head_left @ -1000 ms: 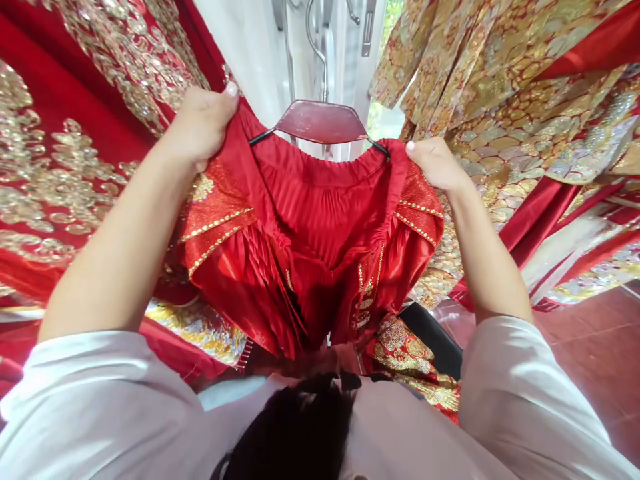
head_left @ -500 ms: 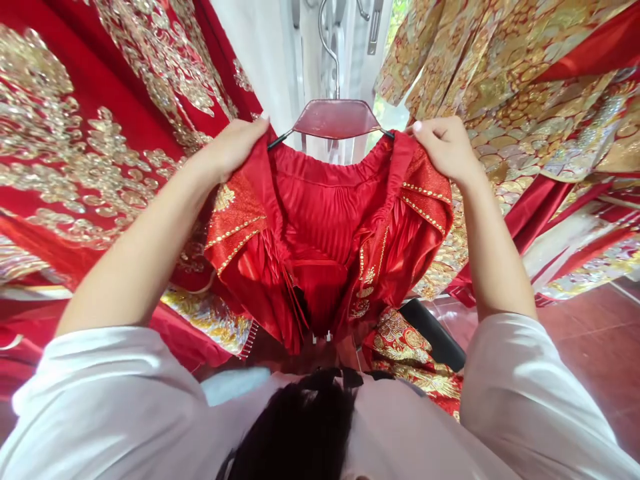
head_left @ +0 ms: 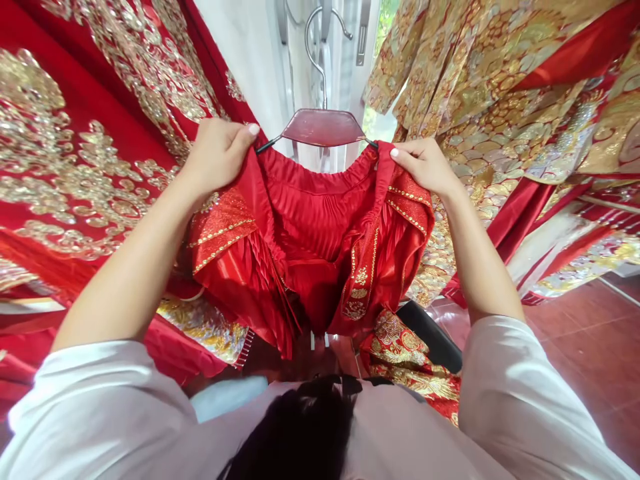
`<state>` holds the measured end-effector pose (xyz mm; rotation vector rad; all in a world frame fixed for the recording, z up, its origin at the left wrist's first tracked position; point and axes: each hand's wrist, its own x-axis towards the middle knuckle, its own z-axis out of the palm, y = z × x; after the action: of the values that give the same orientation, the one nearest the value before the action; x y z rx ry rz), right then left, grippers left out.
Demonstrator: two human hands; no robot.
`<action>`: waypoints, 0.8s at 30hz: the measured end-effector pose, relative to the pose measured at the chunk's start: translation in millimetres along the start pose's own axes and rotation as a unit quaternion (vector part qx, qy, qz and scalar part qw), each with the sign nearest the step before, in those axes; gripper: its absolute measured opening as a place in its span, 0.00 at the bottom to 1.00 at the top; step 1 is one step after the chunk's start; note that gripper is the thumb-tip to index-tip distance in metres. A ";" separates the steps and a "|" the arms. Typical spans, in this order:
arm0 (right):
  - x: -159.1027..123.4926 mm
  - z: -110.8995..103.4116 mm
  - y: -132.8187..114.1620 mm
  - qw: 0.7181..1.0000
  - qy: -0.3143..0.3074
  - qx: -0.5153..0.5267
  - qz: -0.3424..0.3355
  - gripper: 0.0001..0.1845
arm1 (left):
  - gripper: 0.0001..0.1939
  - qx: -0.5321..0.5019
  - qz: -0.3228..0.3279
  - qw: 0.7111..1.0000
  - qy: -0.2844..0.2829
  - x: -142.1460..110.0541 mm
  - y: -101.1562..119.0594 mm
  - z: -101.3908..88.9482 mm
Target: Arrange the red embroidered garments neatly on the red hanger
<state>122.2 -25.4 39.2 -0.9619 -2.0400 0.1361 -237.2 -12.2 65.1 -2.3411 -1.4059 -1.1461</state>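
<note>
A red pleated skirt [head_left: 320, 227] with gold trim and an elastic waistband hangs spread out in front of me. My left hand [head_left: 217, 153] is closed on the left side of its waistband, thumb on top. At the right side, my right hand [head_left: 425, 163] pinches the band between thumb and bent fingers. Between the hands is a hanger [head_left: 323, 127] with a dark red middle plate and a metal hook. Its dark arm ends reach to the waistband beside each hand; how they grip the cloth is hidden.
A red garment with gold sequins [head_left: 110, 107] fills the left side. Gold patterned garments [head_left: 465, 87] hang at the right. Below right, a red and gold cloth [head_left: 405, 353] lies by a black object [head_left: 433, 337] near the tiled floor [head_left: 585, 353]. A white door frame stands behind the hanger.
The skirt, hanger and both hands sit slightly lower and further left in view. My left thumb now lies more over the waistband, and the hanger's whole hook has come into view.
</note>
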 end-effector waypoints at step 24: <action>3.1 132.8 -42.4 0.917 -0.302 -0.249 0.076 0.13 | 0.12 -0.066 -0.053 0.993 -0.086 -22.4 30.8 9.5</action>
<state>-1.7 -21.0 -24.7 -1.5419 -2.6337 -0.0153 -212.9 -39.1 49.9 -2.5388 -1.5753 -1.1192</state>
